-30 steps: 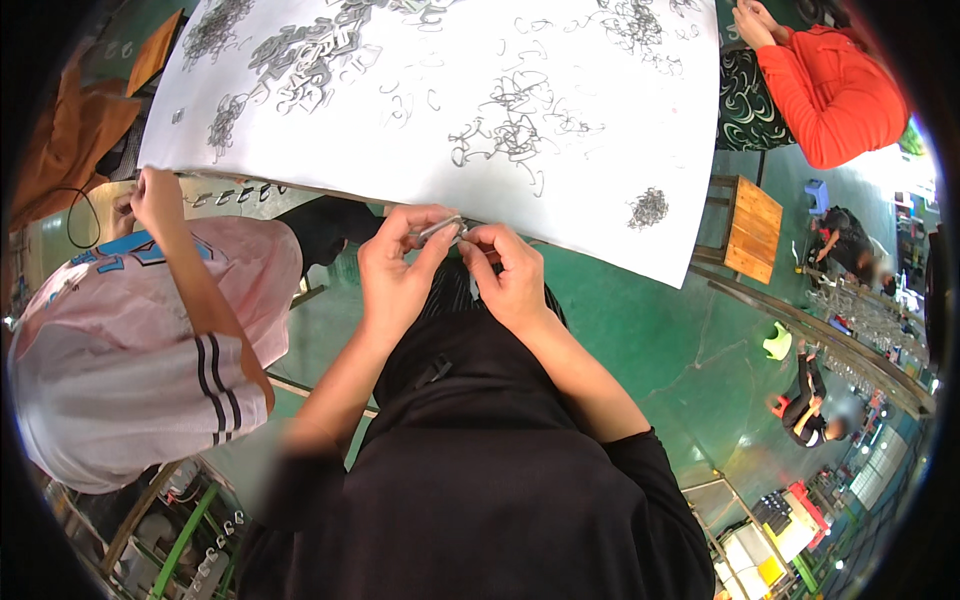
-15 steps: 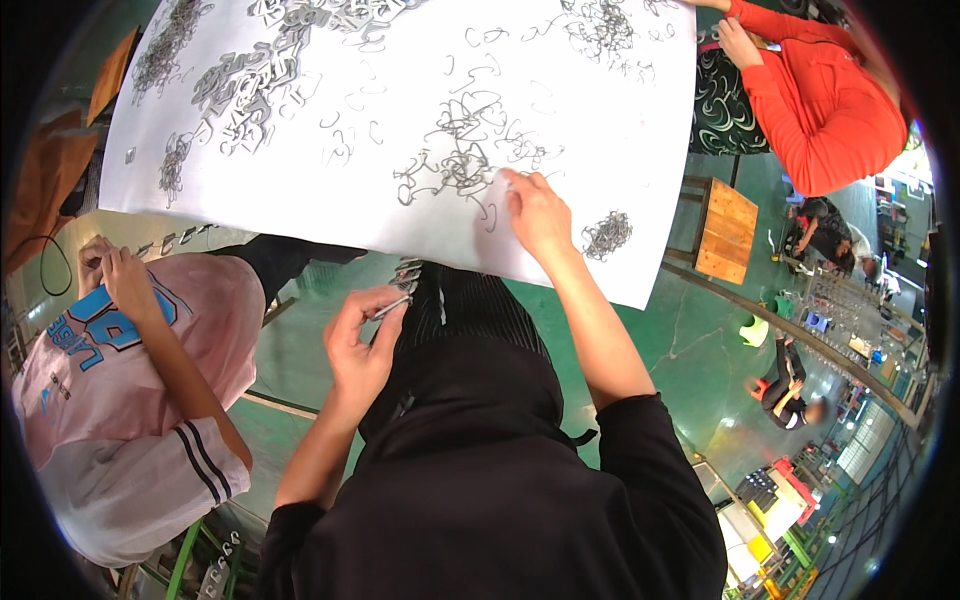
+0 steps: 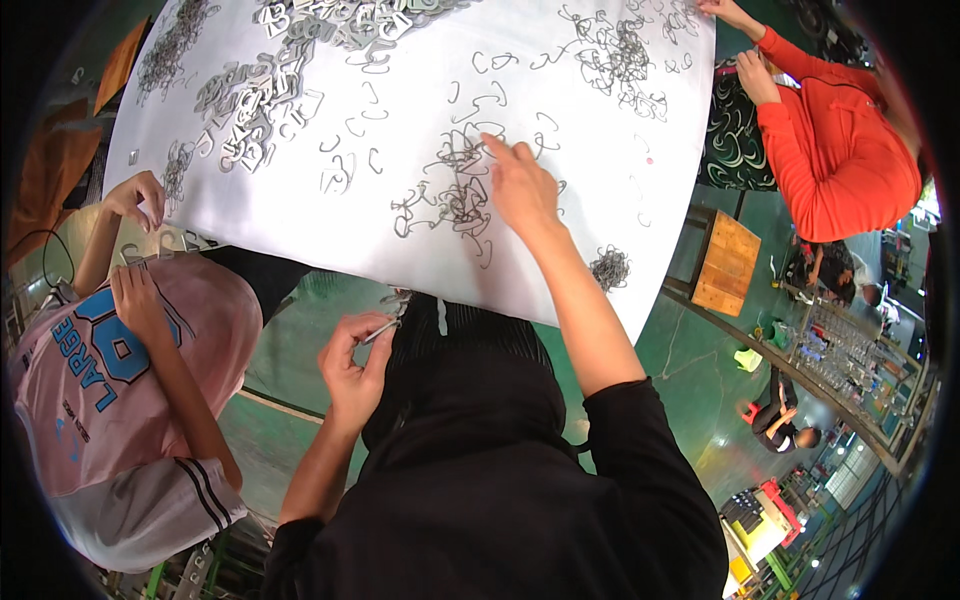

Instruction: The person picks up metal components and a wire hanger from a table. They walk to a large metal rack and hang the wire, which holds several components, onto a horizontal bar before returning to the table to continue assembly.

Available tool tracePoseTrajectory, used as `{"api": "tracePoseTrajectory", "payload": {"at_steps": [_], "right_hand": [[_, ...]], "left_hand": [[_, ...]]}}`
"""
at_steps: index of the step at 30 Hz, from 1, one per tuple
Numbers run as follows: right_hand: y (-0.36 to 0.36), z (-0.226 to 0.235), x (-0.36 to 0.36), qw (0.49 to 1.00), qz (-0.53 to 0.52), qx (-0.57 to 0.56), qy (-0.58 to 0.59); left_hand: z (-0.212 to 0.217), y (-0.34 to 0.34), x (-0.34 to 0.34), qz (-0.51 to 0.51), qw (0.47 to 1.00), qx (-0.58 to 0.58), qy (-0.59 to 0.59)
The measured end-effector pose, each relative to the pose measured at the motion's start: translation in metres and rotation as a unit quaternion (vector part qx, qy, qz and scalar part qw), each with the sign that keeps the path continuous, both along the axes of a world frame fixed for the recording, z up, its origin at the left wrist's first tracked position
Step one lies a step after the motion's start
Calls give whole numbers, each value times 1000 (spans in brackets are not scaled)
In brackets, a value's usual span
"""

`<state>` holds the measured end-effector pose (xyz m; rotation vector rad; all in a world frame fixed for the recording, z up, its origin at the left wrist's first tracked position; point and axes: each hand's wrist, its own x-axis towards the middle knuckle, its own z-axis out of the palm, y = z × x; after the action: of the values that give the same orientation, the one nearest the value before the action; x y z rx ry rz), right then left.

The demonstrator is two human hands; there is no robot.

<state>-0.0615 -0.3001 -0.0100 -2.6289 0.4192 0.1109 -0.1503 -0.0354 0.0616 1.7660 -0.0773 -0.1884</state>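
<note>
Wire hooks [image 3: 464, 205] in loose pile on white table [image 3: 330, 225], at your right hand [image 3: 524, 190]; likely light, springy, easily tangled, best pinched by curve. Whether that hand grasps any, cannot tell. Your left hand [image 3: 352, 375] pinches small metal piece [image 3: 380, 331]; probably stiff, slippery, best held by sides. Fingers partly cover it; far metal heap [image 3: 345, 22] cut off at top

The green floor [image 3: 665, 365] shows thin lines and reflected light around a white-covered worktop [image 3: 300, 215], with a wooden-topped stool [image 3: 727, 265] and lime-green stool [image 3: 748, 360] to its right, and a long rack [image 3: 850, 372] beyond.
</note>
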Motion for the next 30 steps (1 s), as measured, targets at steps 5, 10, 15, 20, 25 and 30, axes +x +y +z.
{"api": "tracePoseTrajectory", "payload": {"at_steps": [5, 10, 15, 20, 25, 30], "right_hand": [[14, 2, 18, 994, 85, 61, 30], [-18, -14, 73, 995, -26, 40, -91], [-29, -12, 144, 993, -114, 29, -3], [-9, -22, 162, 997, -41, -34, 63], [2, -15, 105, 966, 24, 258, 23], [68, 49, 9, 820, -71, 567, 8]], "left_hand": [[2, -3, 4, 6, 1000, 23, 7], [3, -8, 6, 27, 999, 25, 14], [-1, -9, 3, 36, 999, 24, 12], [-3, -8, -2, 48, 999, 13, 1], [-9, 2, -5, 43, 999, 10, 1], [-10, 16, -2, 40, 999, 32, -18]]}}
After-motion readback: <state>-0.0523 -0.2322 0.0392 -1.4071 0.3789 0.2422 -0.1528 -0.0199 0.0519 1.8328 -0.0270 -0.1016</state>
